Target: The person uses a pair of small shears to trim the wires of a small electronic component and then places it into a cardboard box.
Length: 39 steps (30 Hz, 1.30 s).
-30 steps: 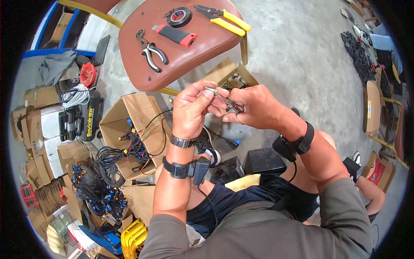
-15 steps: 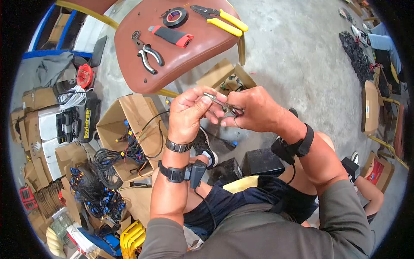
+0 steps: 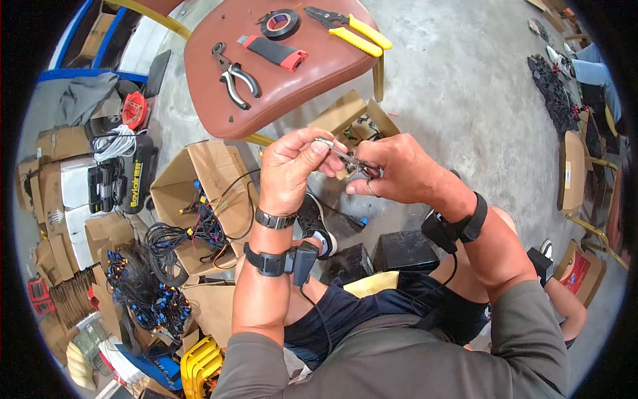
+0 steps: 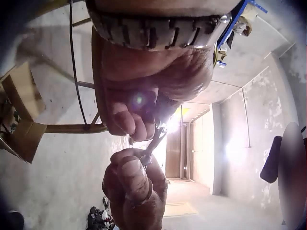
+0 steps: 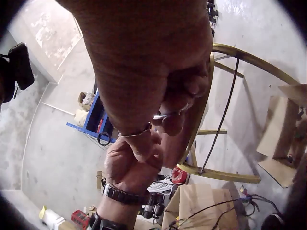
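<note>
My left hand (image 3: 287, 169) pinches a small pale, shiny piece (image 3: 323, 141) between thumb and fingertips, in front of the chair. Facing it, my right hand (image 3: 407, 171) grips a slim silver metal tool (image 3: 359, 166) whose narrow end points at the left fingertips. Its kind I cannot tell. In the left wrist view the tool (image 4: 154, 142) spans the small gap between both hands. The right wrist view shows the fingers of the left hand (image 5: 127, 165) close to the right, whose palm hides most of the tool.
On the brown chair seat (image 3: 212, 80) lie black-handled pliers (image 3: 234, 83), a red-and-black utility knife (image 3: 274, 53), black tape (image 3: 279, 24) and yellow-handled wire strippers (image 3: 349, 30). Open cardboard boxes (image 3: 226, 163) and bundled cables (image 3: 149, 292) stand left; a small box (image 3: 342, 113) sits beneath the hands.
The right hand has turned and drawn slightly away from the left fingertips, so more of the silver tool shows. The left hand keeps its pinch. The head view has shifted a little.
</note>
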Each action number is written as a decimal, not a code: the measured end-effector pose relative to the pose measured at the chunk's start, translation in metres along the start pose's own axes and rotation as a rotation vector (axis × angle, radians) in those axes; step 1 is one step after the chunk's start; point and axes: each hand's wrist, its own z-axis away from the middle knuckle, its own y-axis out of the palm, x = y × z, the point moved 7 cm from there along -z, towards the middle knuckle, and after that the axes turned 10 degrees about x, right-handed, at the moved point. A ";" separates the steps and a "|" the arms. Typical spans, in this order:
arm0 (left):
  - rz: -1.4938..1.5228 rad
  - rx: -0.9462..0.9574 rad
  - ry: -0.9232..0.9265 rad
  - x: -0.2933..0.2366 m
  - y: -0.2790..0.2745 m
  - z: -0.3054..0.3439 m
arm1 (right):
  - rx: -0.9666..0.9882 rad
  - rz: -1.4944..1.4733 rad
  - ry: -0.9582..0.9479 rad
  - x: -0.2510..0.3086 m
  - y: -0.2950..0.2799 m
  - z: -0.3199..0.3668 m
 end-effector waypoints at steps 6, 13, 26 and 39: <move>-0.001 0.029 -0.005 0.001 0.001 0.002 | -0.006 0.019 -0.031 0.005 0.000 0.001; 0.002 0.048 0.009 0.000 0.006 0.001 | -0.027 -0.038 -0.041 0.006 -0.003 0.003; 0.047 0.061 0.075 -0.002 0.011 0.001 | 0.039 -0.252 0.023 0.005 -0.002 0.004; -0.018 0.052 0.091 -0.003 0.014 0.003 | 0.102 -0.322 0.068 0.003 0.002 0.006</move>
